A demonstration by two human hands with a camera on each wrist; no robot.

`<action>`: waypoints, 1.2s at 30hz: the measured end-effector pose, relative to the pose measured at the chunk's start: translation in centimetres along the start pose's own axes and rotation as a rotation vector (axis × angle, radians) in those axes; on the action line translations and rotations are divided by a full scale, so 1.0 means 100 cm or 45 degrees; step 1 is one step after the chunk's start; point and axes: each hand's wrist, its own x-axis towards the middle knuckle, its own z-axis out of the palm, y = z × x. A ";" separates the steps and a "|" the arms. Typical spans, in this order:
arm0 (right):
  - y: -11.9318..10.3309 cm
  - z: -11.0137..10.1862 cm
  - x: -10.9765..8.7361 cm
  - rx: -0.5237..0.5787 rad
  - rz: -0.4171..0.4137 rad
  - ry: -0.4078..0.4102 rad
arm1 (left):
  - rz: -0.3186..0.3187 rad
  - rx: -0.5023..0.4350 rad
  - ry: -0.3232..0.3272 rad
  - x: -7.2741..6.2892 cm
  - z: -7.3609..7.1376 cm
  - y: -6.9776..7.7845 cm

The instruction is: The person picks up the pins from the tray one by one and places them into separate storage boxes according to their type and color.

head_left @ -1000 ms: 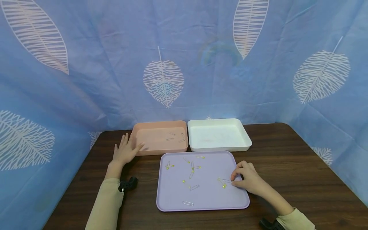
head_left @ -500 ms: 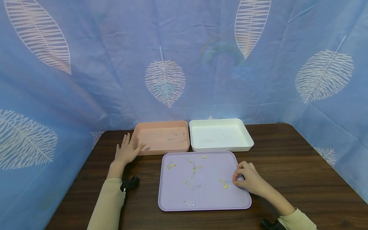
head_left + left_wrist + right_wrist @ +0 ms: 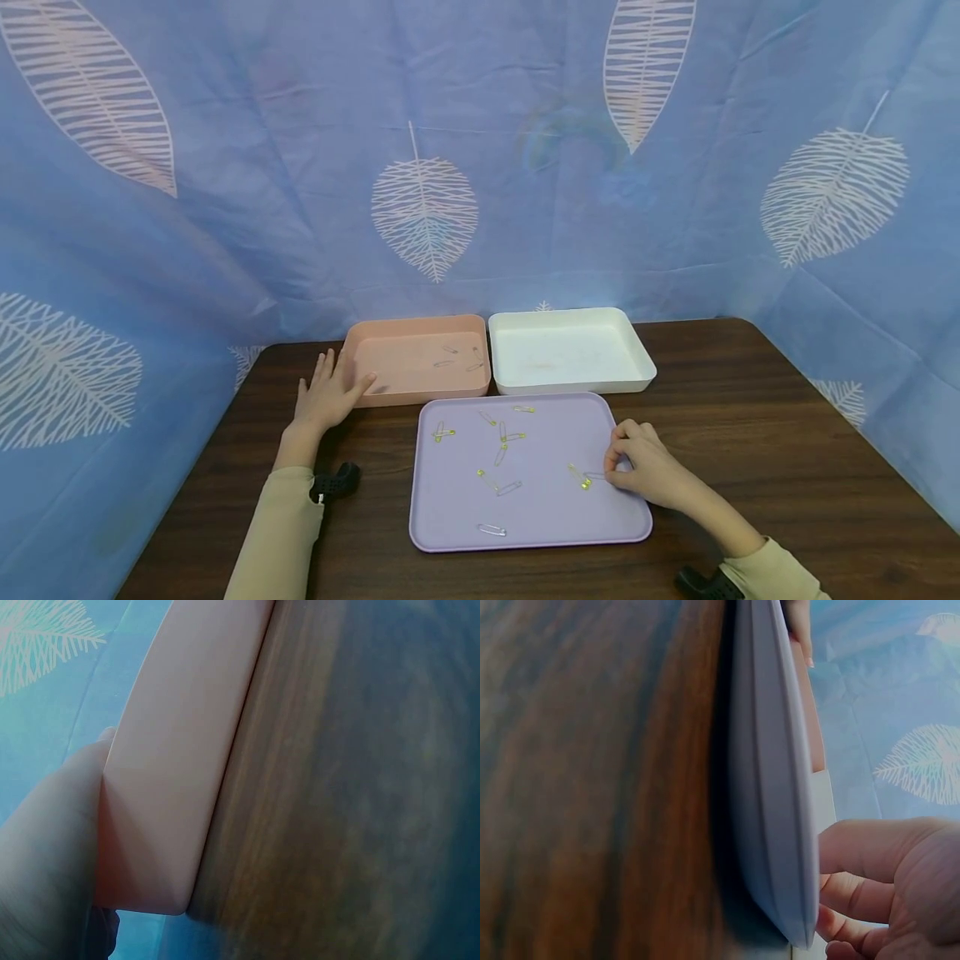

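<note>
My right hand [image 3: 651, 467] is over the right side of a lilac tray [image 3: 540, 521], thumb and forefinger pinching the end of a silver safety pin [image 3: 594, 476]. Just left of that pin lie yellow-headed safety pins [image 3: 578, 477]. In the right wrist view the tray's rim [image 3: 780, 787] hides the fingertips and the pin. My left hand [image 3: 322, 404] rests with spread, straight fingers at the left edge of a pink tray [image 3: 397, 375], its thumb over the front rim. Several silver safety pins [image 3: 451, 350] lie in the pink tray's right part.
A white tray [image 3: 570, 354] stands right of the pink one, behind the lilac tray. More safety pins [image 3: 502, 433], yellow-headed and silver, lie scattered on the lilac tray. The dark wooden table [image 3: 720, 392] ends at a blue leaf-patterned cloth [image 3: 525, 208].
Both hands keep their places, the right one still pinching the silver safety pin. The head view has only shifted slightly.
</note>
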 end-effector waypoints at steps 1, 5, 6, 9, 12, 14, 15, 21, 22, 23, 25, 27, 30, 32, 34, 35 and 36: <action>0.000 0.000 0.000 0.004 -0.003 -0.004 | 0.002 -0.001 -0.001 0.000 0.000 0.000; -0.001 -0.003 0.001 0.023 -0.024 0.007 | 0.006 -0.005 0.000 0.000 0.000 0.000; -0.002 -0.005 0.001 0.024 -0.029 0.015 | 0.007 -0.006 0.001 0.000 0.000 0.000; -0.004 -0.009 0.002 0.032 -0.038 0.035 | 0.004 -0.006 0.002 0.001 0.000 0.000; -0.008 -0.014 0.004 0.043 -0.042 0.047 | -0.002 -0.009 -0.004 0.001 0.000 0.000; -0.010 -0.016 0.005 0.050 -0.045 0.049 | -0.006 -0.009 -0.009 0.001 0.000 0.001; -0.011 -0.018 0.005 0.050 -0.048 0.050 | -0.006 -0.010 -0.010 0.001 0.000 0.001; -0.013 -0.022 0.011 0.058 -0.093 0.080 | -0.002 0.002 -0.003 0.002 0.000 0.000; -0.014 -0.023 0.013 0.061 -0.103 0.086 | -0.001 0.003 -0.003 0.002 0.001 -0.001; -0.015 -0.024 0.015 0.064 -0.111 0.089 | 0.000 0.003 -0.004 0.002 0.001 -0.001; -0.017 -0.026 0.018 0.069 -0.126 0.096 | 0.003 0.005 -0.002 0.002 0.001 -0.001; -0.020 -0.027 0.021 0.075 -0.124 0.100 | 0.004 0.005 0.000 0.003 0.001 -0.002; -0.024 -0.029 0.026 0.083 -0.136 0.114 | 0.003 0.007 0.004 0.003 0.001 -0.002; -0.026 -0.029 0.031 0.088 -0.136 0.118 | 0.000 0.008 0.004 0.003 0.001 -0.002; -0.027 -0.028 0.034 0.092 -0.128 0.113 | 0.000 0.005 0.003 0.003 0.001 -0.001; -0.028 -0.028 0.036 0.101 -0.122 0.108 | 0.001 0.003 0.003 0.002 0.001 -0.001; -0.029 -0.028 0.038 0.104 -0.119 0.105 | 0.001 0.000 0.003 0.002 0.001 -0.001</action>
